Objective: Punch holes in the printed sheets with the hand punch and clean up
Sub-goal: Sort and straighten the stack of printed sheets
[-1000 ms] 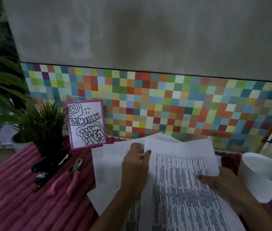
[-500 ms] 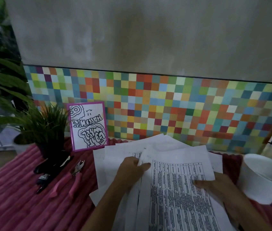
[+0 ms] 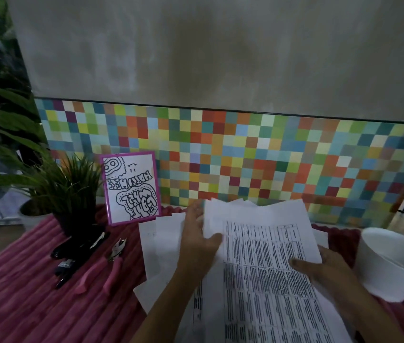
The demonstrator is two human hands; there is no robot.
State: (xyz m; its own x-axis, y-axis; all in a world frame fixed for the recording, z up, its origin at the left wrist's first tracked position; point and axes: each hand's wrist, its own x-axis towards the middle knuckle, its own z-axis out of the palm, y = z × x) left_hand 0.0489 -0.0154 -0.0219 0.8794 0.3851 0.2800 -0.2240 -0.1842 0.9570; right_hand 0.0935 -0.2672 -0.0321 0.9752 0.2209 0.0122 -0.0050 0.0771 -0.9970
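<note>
The printed sheets [image 3: 263, 273] are pinched at their left edge by the left hand [image 3: 199, 246] and, as far as the dim view shows, gripped at the right by the right hand [image 3: 327, 271]. The hand punch [image 3: 114, 268] is left untouched on the cloth [image 3: 22, 305], well to the left. Unless the fanned sheets are squared, holes could be punched out of line.

Bare red cloth [image 3: 17, 308] at the near left gives open passage, bounded farther back by the hand punch [image 3: 114, 263], black tools [image 3: 77, 253], potted plant [image 3: 72, 191] and framed card [image 3: 131, 189], while the sheets [image 3: 258, 268] fill the middle and a white bowl [image 3: 394, 268] blocks the right
</note>
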